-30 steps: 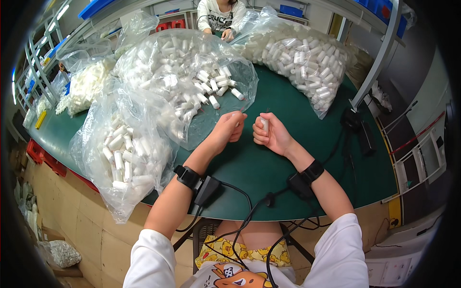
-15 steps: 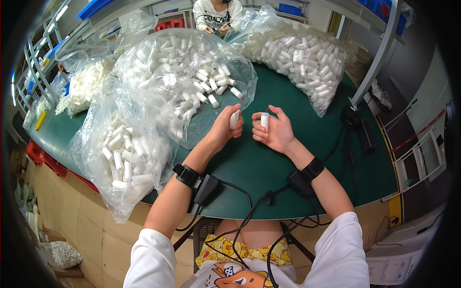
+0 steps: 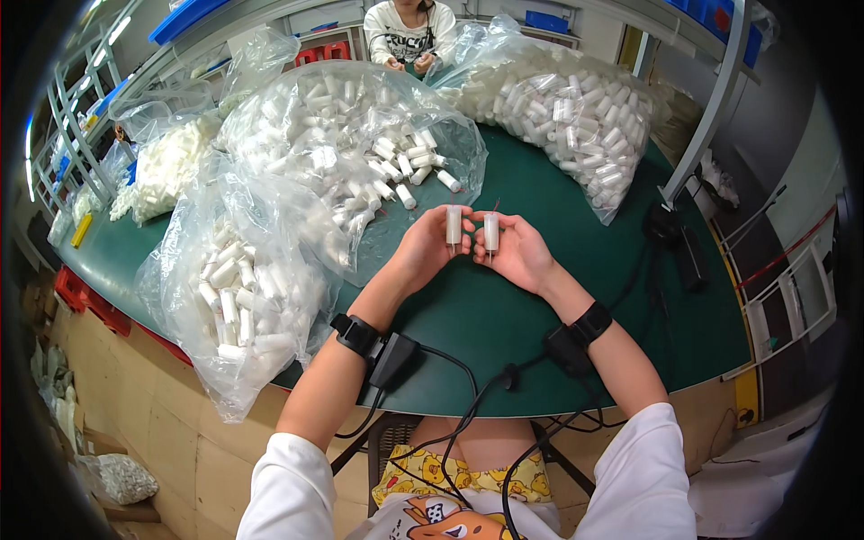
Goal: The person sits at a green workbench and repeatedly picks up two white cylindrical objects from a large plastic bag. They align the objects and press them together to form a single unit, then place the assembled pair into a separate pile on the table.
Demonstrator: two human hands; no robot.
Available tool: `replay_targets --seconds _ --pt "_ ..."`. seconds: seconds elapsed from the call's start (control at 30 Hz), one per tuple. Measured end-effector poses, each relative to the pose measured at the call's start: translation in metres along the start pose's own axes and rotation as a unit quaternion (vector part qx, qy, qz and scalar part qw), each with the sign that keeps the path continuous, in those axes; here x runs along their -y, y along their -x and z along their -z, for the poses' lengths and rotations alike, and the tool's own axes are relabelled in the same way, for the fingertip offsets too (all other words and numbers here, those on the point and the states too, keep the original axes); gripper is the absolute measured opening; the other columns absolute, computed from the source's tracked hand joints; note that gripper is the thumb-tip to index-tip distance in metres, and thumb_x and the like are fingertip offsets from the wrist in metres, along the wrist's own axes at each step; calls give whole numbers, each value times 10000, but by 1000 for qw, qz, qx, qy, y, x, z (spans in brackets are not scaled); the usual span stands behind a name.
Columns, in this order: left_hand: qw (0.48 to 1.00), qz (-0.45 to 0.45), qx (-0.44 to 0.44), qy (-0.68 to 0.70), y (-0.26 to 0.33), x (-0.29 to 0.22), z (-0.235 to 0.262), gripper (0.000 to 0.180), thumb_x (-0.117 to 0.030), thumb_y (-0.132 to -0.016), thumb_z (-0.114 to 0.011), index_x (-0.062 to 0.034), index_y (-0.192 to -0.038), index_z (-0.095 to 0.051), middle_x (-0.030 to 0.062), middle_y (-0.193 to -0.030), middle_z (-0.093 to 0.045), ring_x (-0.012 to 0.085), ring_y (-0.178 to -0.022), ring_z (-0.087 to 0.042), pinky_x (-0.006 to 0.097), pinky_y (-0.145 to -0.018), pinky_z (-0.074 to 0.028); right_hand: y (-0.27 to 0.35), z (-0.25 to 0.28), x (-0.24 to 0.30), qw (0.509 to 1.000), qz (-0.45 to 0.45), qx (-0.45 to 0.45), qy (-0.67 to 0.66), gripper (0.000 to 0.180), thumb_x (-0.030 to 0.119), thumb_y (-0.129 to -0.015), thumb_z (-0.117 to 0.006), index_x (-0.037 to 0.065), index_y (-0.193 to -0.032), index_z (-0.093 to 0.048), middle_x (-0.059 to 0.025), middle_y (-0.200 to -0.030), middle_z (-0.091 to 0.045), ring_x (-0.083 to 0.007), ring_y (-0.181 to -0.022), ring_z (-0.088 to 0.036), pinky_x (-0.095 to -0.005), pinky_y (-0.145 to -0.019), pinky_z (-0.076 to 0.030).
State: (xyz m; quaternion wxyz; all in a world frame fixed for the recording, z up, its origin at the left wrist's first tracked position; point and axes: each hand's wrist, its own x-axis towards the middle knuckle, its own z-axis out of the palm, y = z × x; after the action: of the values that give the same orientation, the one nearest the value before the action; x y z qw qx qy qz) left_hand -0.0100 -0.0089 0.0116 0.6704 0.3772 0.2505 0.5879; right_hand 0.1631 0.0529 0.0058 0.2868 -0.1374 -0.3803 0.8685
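Upright, side by side: two white cylinders point(image 3: 472, 229), thin pins protruding, in hands point(image 3: 472, 252).

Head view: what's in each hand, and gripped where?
Each hand holds one small white cylinder upright, pinched by fingertips around its body: left hand holds the left cylinder, right hand the right cylinder. Thin pins protrude from the ends.
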Motion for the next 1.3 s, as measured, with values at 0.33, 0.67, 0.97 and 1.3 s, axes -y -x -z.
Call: replay_targets --seconds 0.33,0.67,0.97,1.3 --pt "993 54 -30 -104 5 0 -10 234 -285 -911 -433 -66 -918 -514 -27 -679 -413 99 -597 -388 236 -584 -339 0 7 -1 999 -30 42 17 327 287 -900 -355 5 -936 -517 -57 -643 -456 -172 -583 -438 -304 -649 -382" --pt "996 56 -61 -46 2 9 0 191 -240 -906 -429 -67 -877 -504 -23 -649 -408 99 -558 -384 237 -522 -325 -1 7 -9 1000 -9 -5 30 223 225 -902 -415 27 -846 -500 -34 -634 -440 -142 -538 -427 -290 -590 -381" --pt "992 55 -67 -88 4 14 -5 481 -478 -934 -382 -121 -1179 -171 73 -843 -508 156 -690 -471 267 -678 -383 6 -17 -7 967 45 -36 248 207 172 -900 -558 -2 -1010 -531 -69 -788 -591 -88 -640 -529 -206 -544 -370" --pt "902 -71 -219 -365 -5 18 12 378 -320 -884 -486 -15 -1077 -374 177 -901 -570 260 -769 -598 361 -675 -465 1 -60 22 968 138 -65 198 193 220 -924 -472 42 -996 -476 -100 -889 -577 -196 -753 -585 -336 -659 -478"
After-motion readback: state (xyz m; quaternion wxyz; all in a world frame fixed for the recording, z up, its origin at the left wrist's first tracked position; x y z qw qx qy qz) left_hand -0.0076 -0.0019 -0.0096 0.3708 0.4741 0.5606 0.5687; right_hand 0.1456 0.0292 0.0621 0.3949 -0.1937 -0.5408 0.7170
